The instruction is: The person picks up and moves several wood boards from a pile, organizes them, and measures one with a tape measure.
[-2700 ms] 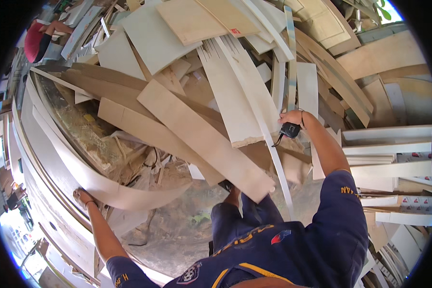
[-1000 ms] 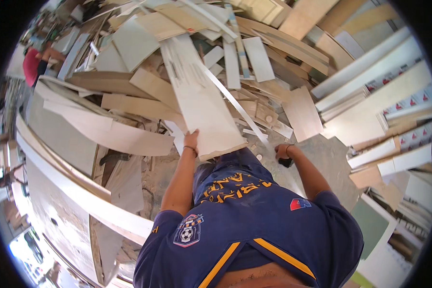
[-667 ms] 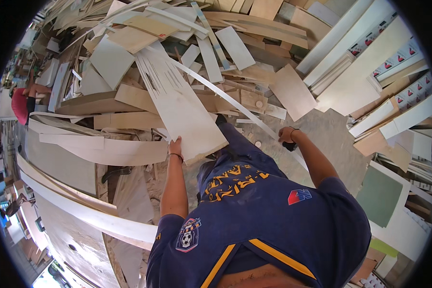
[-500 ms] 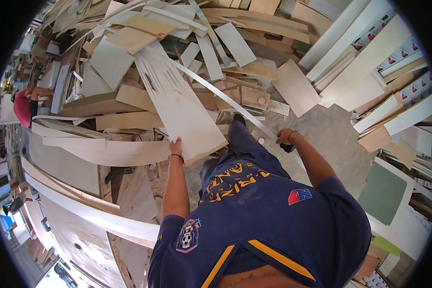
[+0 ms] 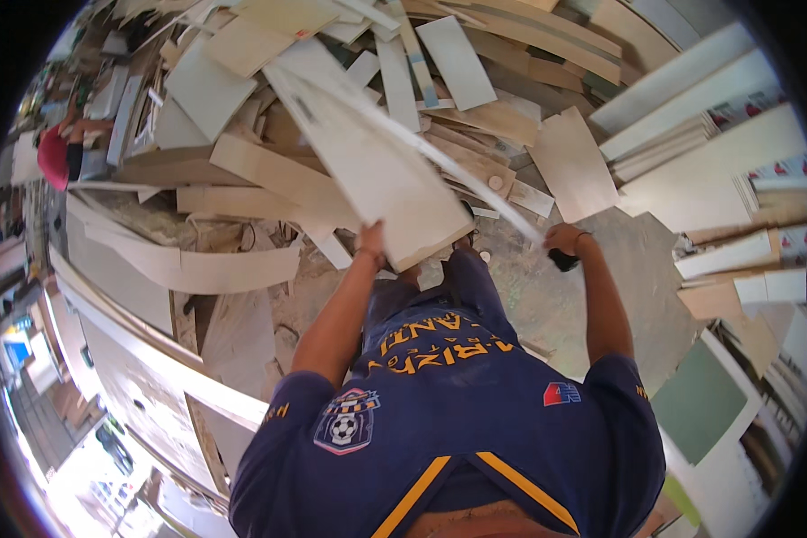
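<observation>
My left hand, blurred, closes on the near left edge of a long, wide off-white board. The board slopes away from me, its far end on the scrap pile and its near end by my legs. A narrow white strip runs beside the board's right edge, from the far end toward my right hand. That hand is closed around the strip's near end. A small black object shows beneath its fingers, its kind unclear.
A heap of wood offcuts lies ahead. Boards and panels lean at right, with a green panel nearer. A curved pale sheet and a large board lie at left. Another person in red is at far left.
My left hand has moved right, bringing the wide board's near end with it. My right hand and the strip have also shifted right; the view has turned slightly.
</observation>
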The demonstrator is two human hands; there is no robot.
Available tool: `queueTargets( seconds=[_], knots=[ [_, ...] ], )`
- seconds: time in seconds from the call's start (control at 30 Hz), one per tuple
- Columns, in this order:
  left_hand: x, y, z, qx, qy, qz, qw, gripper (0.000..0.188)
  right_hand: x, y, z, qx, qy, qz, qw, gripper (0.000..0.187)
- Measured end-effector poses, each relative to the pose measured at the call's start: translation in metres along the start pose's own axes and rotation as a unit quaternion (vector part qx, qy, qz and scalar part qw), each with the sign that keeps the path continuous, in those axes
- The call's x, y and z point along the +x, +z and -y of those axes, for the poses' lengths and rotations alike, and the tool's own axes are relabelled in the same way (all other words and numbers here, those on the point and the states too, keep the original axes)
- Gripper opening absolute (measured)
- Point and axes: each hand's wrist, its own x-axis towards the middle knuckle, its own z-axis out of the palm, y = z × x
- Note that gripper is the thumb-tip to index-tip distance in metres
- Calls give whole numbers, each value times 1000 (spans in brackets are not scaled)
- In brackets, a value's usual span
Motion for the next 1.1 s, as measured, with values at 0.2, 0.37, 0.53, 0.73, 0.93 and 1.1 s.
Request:
queueTargets(
  seconds=[0.2, 0.37, 0.53, 0.73, 0.93, 1.1],
  knots=[
    [48, 170, 12, -46, -78, 157, 983, 26, 13, -150, -103, -62, -13, -146, 987, 27],
    [115, 200, 63, 364, 89, 194, 907, 21, 18, -225, -124, -131, 73, -339, 929, 33],
    [112, 146, 50, 466, 204, 75, 857, 25, 58, -160, -150, 245, -49, -269, 930, 36],
    [205, -14, 30, 615, 283, -238, 697, 36, 136, 5, -49, 357, -132, 15, 925, 37],
    [274, -63, -57, 815, 338, -172, 439, 40, 211, 136, -7, 671, 36, 200, 713, 69],
    [251, -78, -37, 867, 189, -83, 455, 40, 287, 188, -29, 823, 81, 132, 547, 63]
  ],
)
